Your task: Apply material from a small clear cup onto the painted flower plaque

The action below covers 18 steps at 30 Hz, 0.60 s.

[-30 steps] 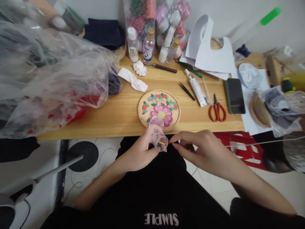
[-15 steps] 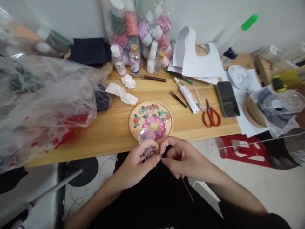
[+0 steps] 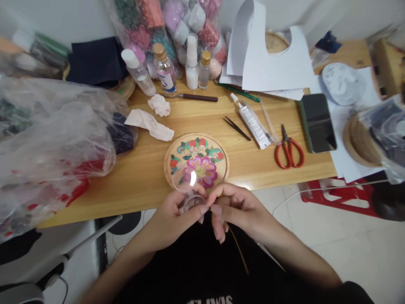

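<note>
A small clear plastic box [image 3: 193, 202] is in my left hand [image 3: 177, 213], its round lid [image 3: 185, 179] flipped up and catching the light. My right hand [image 3: 236, 211] meets it at the rim, thumb and index finger pinched together on a thin golden wire [image 3: 238, 249]. The wire's tail hangs down in front of the black shirt. Just beyond both hands lies a round wooden plaque [image 3: 169, 154] with a pink flower [image 3: 201, 171] and small red and green motifs. The lid partly covers the plaque's lower left. What sits inside the box is unclear.
Tweezers [image 3: 236, 128], a glue tube [image 3: 255, 126], red-handled pliers [image 3: 289, 152] and a phone [image 3: 318, 122] lie to the right. Crumpled tissues [image 3: 150, 124], bottles [image 3: 166, 71] and a brown-handled tool [image 3: 199, 97] are behind. Plastic bags [image 3: 57, 122] fill the left; papers [image 3: 278, 67] stand at back right.
The camera view has shifted and come closer to the table. Both hands stay together at the clear box, and the hanging wire has swung slightly.
</note>
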Each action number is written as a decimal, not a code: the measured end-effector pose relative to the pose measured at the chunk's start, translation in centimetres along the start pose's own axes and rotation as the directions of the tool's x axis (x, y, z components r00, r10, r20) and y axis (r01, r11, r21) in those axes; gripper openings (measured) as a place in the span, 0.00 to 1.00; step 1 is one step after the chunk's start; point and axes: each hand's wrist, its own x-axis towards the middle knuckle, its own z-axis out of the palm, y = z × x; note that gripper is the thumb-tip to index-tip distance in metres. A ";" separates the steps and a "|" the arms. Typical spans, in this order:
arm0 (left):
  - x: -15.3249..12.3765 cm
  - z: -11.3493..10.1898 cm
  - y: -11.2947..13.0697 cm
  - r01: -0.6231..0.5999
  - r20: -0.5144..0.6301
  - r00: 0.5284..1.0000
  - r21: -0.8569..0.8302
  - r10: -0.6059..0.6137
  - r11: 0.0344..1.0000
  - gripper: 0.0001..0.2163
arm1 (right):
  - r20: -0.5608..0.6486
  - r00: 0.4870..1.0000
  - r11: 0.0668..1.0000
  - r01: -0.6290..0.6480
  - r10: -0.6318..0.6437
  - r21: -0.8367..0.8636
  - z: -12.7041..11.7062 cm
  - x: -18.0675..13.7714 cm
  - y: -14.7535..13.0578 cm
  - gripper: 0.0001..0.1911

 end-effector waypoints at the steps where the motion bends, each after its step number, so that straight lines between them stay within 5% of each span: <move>1: 0.1 0.1 0.2 0.007 -0.003 1.000 -0.003 -0.007 1.000 0.06 | -0.007 1.000 1.000 0.002 -0.002 0.004 0.0 -0.1 0.0 0.04; 10: -0.2 0.8 1.0 -0.044 -0.075 0.996 0.031 0.046 0.999 0.04 | -0.058 0.998 0.995 -0.010 0.004 -0.099 0.8 -1.0 -0.7 0.05; 18: -1.1 1.3 0.6 -0.168 -0.167 0.971 0.047 0.174 0.985 0.04 | -0.097 0.969 0.850 0.151 -0.229 -0.504 2.0 -2.0 -0.2 0.04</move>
